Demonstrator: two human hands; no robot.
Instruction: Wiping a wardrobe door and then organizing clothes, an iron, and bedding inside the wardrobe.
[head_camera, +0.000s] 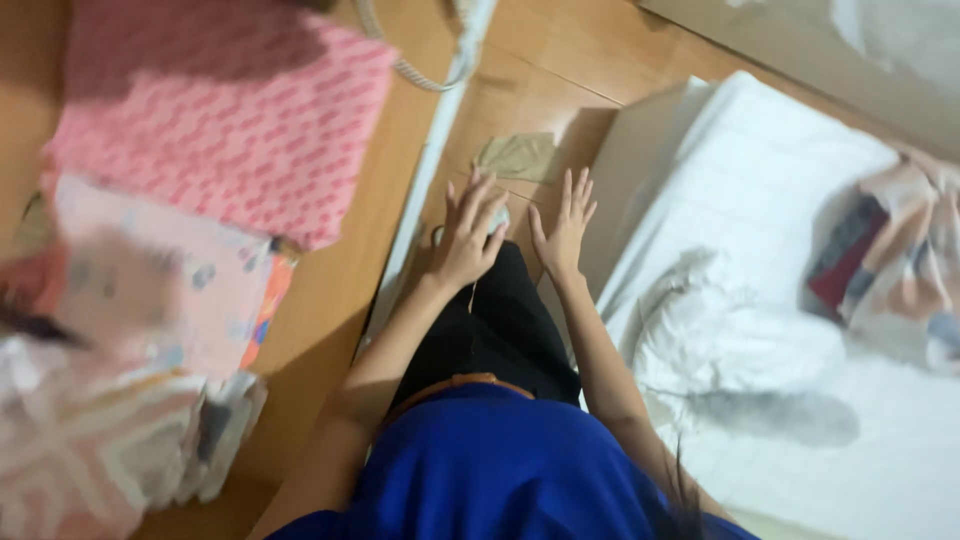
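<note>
We are bent forward over our knees, and both hands press down on a black garment (495, 320) that lies across our lap and runs out toward the wooden floor (540, 80). Our left hand (468, 235) is spread wide with the fingers splayed; it grips nothing, though its fingertips rest on a small pale object (497, 218) that is too blurred to identify. Our right hand (562, 228) lies just beside it, likewise flat and open, palm down at the far end of the cloth. Held this way, the hands seem to be flattening the fabric.

An olive piece of cloth (520, 157) lies on the floor just beyond the fingertips. To the left sits a stack of folded textiles, topped by a pink patterned one (225, 110), apparently kept together. To the right, a white mattress (780, 190) carries a rumpled white sheet (720, 330) and some loose clothes (890, 265).
</note>
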